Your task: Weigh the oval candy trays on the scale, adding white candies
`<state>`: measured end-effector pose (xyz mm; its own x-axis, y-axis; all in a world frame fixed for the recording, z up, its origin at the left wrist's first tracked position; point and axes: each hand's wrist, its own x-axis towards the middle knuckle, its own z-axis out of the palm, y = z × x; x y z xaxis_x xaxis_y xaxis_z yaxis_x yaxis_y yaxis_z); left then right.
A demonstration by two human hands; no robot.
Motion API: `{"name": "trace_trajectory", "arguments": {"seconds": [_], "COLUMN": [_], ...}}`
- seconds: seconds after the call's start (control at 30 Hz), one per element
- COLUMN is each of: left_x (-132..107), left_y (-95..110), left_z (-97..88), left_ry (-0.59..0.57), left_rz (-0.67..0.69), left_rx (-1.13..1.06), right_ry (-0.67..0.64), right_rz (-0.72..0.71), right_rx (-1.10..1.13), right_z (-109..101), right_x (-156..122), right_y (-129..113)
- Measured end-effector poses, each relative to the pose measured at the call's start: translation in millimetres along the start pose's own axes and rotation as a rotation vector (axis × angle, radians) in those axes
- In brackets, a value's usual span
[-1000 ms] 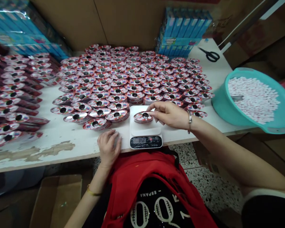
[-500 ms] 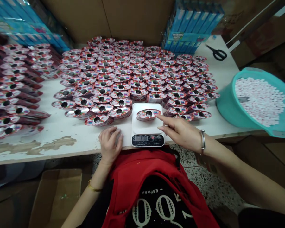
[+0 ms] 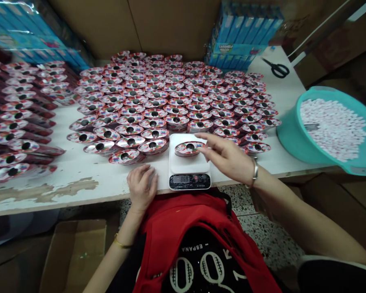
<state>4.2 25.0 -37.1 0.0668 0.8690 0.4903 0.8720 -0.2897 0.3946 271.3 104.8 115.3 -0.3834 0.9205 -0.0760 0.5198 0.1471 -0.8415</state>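
A red and white pouch (image 3: 189,149), with an oval top and a dark round hole in it, stands on the white kitchen scale (image 3: 174,165). The scale's display appears to read 86.9. My right hand (image 3: 228,156) is at the pouch's right end, index finger stretched behind it and thumb at its front; the fingers are apart, not closed on it. Left of the scale, my left hand (image 3: 142,185) rests on the table's front edge, fingers loosely bent and nothing visible in them. Many similar pouches (image 3: 155,103) stand in close rows behind the scale.
At the right, a turquoise basin (image 3: 293,130) holds many small white pieces (image 3: 335,126) and a metal scoop-like tool. Black scissors (image 3: 279,70) lie behind it. Blue boxes (image 3: 238,40) stand at the back. More pouches (image 3: 16,116) fill the left side. A cardboard box (image 3: 73,252) sits below the table.
My right index finger has moved from the pouch's right end to behind it, and the thumb has come to its front. The scale reading went from 87.0 to 86.9. My left hand stayed still.
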Motion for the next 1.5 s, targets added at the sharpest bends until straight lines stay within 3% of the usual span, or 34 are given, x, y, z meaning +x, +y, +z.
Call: {"name": "trace_trajectory", "arguments": {"seconds": [0.17, 0.3, 0.57, 0.77, 1.13, 1.23, 1.37, 1.5], "left_x": [0.1, 1.0, 1.9, 3.3, 3.1, 17.6, 57.8, 94.1], "left_y": [-0.2, -0.1, 0.3, 3.4, 3.6, 14.6, 44.2, 67.0], "left_z": [-0.1, -0.5, -0.1, -1.7, -2.0, -6.2, -9.5, -6.7], "left_ry": [-0.019, -0.007, -0.002, -0.003, 0.009, 0.029, 0.045, 0.000], "left_rz": [-0.023, 0.013, 0.014, 0.013, 0.005, 0.032, 0.142, 0.246], "left_rx": [-0.007, 0.000, 0.016, 0.020, -0.013, -0.088, -0.174, -0.194], "right_ry": [0.125, 0.150, 0.115, 0.166, 0.295, 0.280, 0.277, 0.287], "right_rz": [0.124, 0.260, 0.175, 0.153, 0.355, 0.374, 0.400, 0.322], "right_rx": [0.374, 0.545, 0.435, 0.562, 0.830, 0.877, 0.902, 0.892], "right_z": [-10.9, -1.5, 26.9, 16.9, 9.9, 15.4, 23.9, 27.2], "right_x": [-16.1, -30.4, -16.0, -22.2, -53.4, -57.7, -58.8, -45.8], "right_y": [11.7, 27.7, 33.8, 28.5, 49.8, 50.2, 49.5, 38.7]}}
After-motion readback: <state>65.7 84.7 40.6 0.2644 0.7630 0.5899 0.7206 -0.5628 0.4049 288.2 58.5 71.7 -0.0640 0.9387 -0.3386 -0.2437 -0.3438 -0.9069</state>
